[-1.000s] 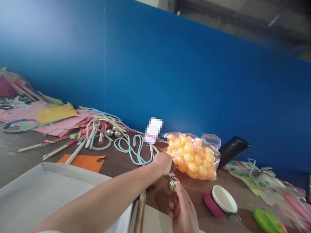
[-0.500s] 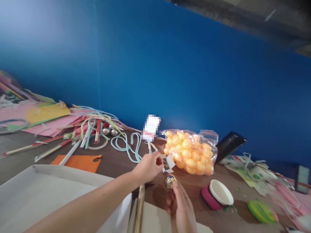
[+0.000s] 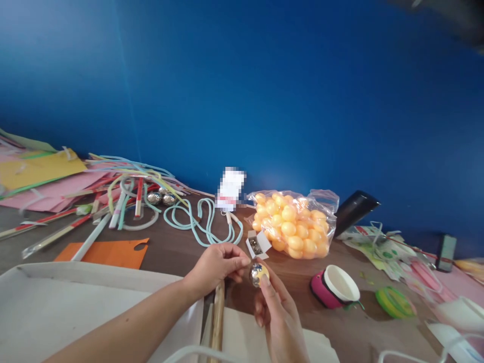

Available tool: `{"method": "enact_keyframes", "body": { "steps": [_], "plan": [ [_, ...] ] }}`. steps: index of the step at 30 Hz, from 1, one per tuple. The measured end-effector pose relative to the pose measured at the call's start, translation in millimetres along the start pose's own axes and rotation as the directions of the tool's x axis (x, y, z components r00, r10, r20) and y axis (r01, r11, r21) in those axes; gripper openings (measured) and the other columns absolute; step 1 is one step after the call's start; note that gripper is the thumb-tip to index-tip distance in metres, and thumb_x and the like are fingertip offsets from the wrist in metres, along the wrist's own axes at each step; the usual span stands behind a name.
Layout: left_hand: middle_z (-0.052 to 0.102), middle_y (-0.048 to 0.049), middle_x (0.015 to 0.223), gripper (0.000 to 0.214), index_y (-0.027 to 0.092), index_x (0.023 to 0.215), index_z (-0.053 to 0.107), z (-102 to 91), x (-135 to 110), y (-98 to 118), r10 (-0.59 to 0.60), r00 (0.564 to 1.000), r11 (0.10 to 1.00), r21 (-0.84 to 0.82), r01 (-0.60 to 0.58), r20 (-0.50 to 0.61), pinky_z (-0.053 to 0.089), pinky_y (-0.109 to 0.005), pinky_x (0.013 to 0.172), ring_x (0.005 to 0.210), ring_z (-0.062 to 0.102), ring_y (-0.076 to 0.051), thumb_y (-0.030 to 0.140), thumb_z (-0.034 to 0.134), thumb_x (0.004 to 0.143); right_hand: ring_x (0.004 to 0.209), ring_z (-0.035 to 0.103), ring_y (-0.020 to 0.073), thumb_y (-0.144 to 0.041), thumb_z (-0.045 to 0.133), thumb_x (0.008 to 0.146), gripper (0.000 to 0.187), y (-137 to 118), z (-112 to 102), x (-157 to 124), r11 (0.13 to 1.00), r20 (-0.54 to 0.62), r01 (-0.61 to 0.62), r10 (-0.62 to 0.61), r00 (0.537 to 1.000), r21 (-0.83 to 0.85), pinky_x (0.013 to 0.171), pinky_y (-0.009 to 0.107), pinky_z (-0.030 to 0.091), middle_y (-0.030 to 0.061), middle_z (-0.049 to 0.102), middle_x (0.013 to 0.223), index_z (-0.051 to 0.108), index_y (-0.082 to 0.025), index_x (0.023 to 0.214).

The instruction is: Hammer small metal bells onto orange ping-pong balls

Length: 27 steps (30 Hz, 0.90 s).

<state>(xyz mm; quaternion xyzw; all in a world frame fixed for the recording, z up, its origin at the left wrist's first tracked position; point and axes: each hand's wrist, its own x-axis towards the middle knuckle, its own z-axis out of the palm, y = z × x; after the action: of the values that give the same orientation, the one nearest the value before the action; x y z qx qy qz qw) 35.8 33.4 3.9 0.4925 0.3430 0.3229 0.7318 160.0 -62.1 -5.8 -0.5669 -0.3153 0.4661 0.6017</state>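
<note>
1. The right hand (image 3: 278, 307) pinches the silver-and-yellow ball (image 3: 258, 275) between thumb and fingers, the ball lying at their tips, toward the left hand. A steady but light grip seems best, with the fingertips clear of the spot being worked.
2. The left hand (image 3: 221, 267) has thumb and forefinger pressed together just beside the ball's silver side; whether they hold something tiny, or touch the ball, I cannot tell. Small, straight pushes from this side would probably suit, with the right fingers bracing opposite.
3. Beneath the left hand runs a wooden stick (image 3: 218, 317); working above it, the wrist should have room to turn freely.
4. Just beyond both hands, an open white box (image 3: 263, 244) holds small metallic pieces (image 3: 256, 247). A gentle reach with the left hand would likely avoid tipping it.
5. Right of the right hand, well apart, stands a pink cup (image 3: 325, 292) on the table (image 3: 363, 338).
6. Farther past the right hand lies a clear bag of orange balls (image 3: 295, 229), near the box.
</note>
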Motion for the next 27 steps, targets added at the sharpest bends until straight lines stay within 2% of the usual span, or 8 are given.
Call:
{"method": "enact_keyframes", "body": {
  "steps": [4, 10, 16, 21, 27],
  "plan": [
    [0.065, -0.0018, 0.068, 0.022, 0.012, 0.071, 0.058, -2.6, 1.9, -1.5, 0.025, 0.998, 1.000, -0.020, -0.024, 0.051, 0.049, -0.021, 0.060, 0.058, 0.059, -0.008, 0.032, 0.067, 0.069, 0.046, 0.030, 0.0083, -0.041, 0.054, 0.085, 0.048, 4.4, -7.9, 2.1, 1.000, 0.053, -0.009, 0.010, 0.999, -0.017, 0.040, 0.019, 0.024, -0.0056, 0.040, 0.052, 0.047, -0.019, 0.127],
    [0.059, 0.0019, 0.055, 0.023, 0.013, 0.072, 0.054, -4.7, 2.3, -2.3, 0.008, 0.987, 0.997, -0.071, 0.003, 0.161, 0.050, -0.021, 0.052, 0.049, 0.055, -0.008, 0.030, 0.069, 0.067, 0.046, 0.031, 0.0084, -0.042, 0.051, 0.087, 0.044, 7.2, -12.0, 3.4, 0.998, 0.094, -0.009, 0.015, 0.995, -0.059, 0.040, 0.019, 0.023, -0.0050, 0.042, 0.055, 0.048, -0.020, 0.125],
    [0.063, -0.0006, 0.060, 0.023, 0.013, 0.070, 0.055, -2.8, -0.9, 0.9, -0.012, 0.982, 0.998, -0.065, 0.024, 0.187, 0.048, -0.020, 0.045, 0.045, 0.055, -0.008, 0.031, 0.069, 0.067, 0.046, 0.032, 0.0081, -0.042, 0.050, 0.087, 0.043, 5.7, -10.5, 3.4, 0.997, 0.098, 0.002, 0.006, 0.995, -0.083, 0.040, 0.020, 0.023, -0.0042, 0.046, 0.057, 0.049, -0.020, 0.124],
    [0.063, -0.0015, 0.060, 0.022, 0.010, 0.066, 0.059, -0.2, -2.6, 0.0, -0.034, 0.980, 0.991, -0.118, 0.057, 0.195, 0.049, -0.020, 0.047, 0.046, 0.055, -0.007, 0.030, 0.070, 0.067, 0.047, 0.034, 0.0077, -0.043, 0.051, 0.086, 0.046, 6.3, -10.5, 3.5, 0.997, 0.092, -0.011, 0.017, 0.996, -0.075, 0.041, 0.019, 0.025, -0.0031, 0.049, 0.061, 0.048, -0.019, 0.125],
    [0.064, -0.0032, 0.068, 0.020, 0.009, 0.073, 0.062, 0.5, -3.9, 0.0, -0.063, 0.968, 0.980, -0.168, 0.106, 0.245, 0.051, -0.018, 0.053, 0.055, 0.059, -0.008, 0.026, 0.071, 0.067, 0.047, 0.036, 0.0083, -0.043, 0.052, 0.086, 0.043, 3.9, -11.1, 3.8, 0.995, 0.078, 0.012, -0.004, 0.997, -0.102, 0.040, 0.018, 0.028, -0.0043, 0.047, 0.058, 0.050, -0.019, 0.122]
  ]
}}
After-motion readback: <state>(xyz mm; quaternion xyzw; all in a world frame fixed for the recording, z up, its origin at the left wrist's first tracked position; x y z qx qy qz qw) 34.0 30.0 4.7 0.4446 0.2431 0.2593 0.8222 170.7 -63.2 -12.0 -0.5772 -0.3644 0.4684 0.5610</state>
